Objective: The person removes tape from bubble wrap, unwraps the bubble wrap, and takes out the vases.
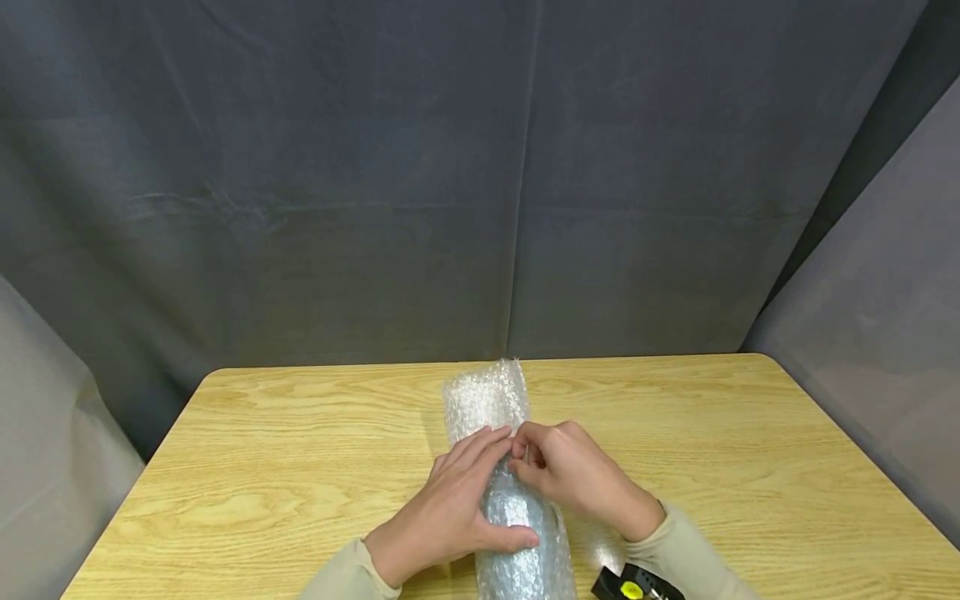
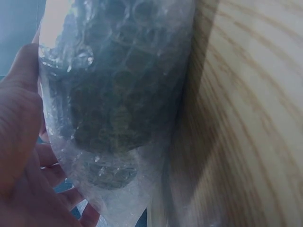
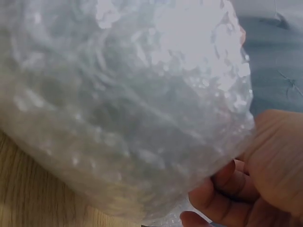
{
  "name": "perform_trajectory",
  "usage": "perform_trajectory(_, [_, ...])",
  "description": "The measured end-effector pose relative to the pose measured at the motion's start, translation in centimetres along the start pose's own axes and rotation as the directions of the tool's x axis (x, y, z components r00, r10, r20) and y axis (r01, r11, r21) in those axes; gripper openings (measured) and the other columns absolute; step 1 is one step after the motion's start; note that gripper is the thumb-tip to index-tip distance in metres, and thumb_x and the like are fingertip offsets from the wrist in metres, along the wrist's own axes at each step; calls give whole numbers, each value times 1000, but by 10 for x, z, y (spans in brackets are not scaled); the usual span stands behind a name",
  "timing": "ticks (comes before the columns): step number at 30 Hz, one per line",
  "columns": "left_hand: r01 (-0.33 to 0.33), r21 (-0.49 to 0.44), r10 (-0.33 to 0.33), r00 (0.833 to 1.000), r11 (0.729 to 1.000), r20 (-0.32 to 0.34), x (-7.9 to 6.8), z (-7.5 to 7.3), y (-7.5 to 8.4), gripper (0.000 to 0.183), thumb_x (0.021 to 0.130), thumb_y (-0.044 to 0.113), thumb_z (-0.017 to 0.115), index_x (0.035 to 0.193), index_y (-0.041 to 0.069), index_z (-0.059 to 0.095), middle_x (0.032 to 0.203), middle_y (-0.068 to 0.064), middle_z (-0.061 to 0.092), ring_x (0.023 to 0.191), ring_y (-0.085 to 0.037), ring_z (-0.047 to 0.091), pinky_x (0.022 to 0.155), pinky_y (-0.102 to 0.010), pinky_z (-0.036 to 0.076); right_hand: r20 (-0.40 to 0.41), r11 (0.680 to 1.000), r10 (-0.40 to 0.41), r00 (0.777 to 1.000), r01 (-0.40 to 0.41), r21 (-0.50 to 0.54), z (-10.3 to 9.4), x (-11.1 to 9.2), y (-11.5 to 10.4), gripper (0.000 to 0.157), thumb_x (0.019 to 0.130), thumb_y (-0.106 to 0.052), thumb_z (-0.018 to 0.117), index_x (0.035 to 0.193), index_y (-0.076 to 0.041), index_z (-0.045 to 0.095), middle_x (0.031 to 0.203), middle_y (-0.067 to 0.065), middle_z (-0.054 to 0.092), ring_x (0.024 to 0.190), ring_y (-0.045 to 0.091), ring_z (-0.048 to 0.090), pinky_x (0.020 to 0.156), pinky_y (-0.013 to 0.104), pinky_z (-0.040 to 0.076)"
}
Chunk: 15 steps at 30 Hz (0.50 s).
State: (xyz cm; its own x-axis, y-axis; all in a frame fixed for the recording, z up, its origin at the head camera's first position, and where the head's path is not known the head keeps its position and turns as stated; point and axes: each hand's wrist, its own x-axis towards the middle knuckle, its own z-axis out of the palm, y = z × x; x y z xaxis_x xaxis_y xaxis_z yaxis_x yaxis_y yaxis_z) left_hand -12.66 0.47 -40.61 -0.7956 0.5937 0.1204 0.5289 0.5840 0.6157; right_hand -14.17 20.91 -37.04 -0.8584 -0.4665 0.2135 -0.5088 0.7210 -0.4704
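Note:
A long rounded bundle of clear bubble wrap (image 1: pixel 517 517) lies on the table, pointing away from me. Something dark shows through the wrap (image 2: pixel 113 104), but its kind is hard to make out. My left hand (image 1: pixel 457 504) rests on the bundle's left side, fingers extended along it and thumb laid across the top. From the right, my right hand (image 1: pixel 573 471) pinches the bubble wrap between thumb and curled fingers, close to the left fingertips. In the right wrist view, bubble wrap (image 3: pixel 142 109) fills most of the picture, the curled fingers (image 3: pixel 227 198) at its edge.
The wooden table (image 1: pixel 300 458) extends to both sides. A flatter end of wrap reaches toward its far edge. By the right sleeve is a black object (image 1: pixel 637 583) with a yellow spot, partly cut off. Dark grey curtains (image 1: pixel 375 183) hang behind; lighter cloth hangs at the sides.

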Motion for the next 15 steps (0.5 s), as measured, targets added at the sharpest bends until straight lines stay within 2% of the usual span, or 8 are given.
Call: perform_trajectory(15, [0, 5, 0, 1000, 1000, -5, -1, -1, -1, 105, 81, 67, 78, 163, 21, 32, 170, 5, 34, 160, -27, 27, 121, -62, 34, -7, 998, -64, 998, 64, 1, 0, -1, 2, 14, 89, -7, 74, 84, -17, 67, 61, -13, 56, 54, -10, 39, 50, 13, 37])
